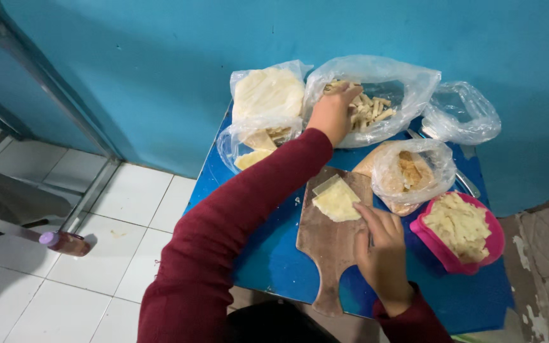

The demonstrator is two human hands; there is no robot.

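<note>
Head view: left hand [333, 112] grips pale sticks [371, 108] in a crinkled clear bag [408, 82]; right hand [382, 244], fingers flat, touches a thin square wrapper [336, 201].

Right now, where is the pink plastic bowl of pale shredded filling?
In the head view, the pink plastic bowl sits at the blue table's right edge, just right of the right hand and below the crumb-filled plastic bag.

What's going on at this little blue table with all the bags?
A person in dark red sleeves works at a small blue table. Their left hand reaches into a clear plastic bag of pale sticks. Their right hand rests on a wooden board, fingertips on a thin yellowish sheet lying there. Nearby sit a bag of stacked sheets, a bag of crumbs, a pink bowl of pale shredded food and an empty bag.
</note>
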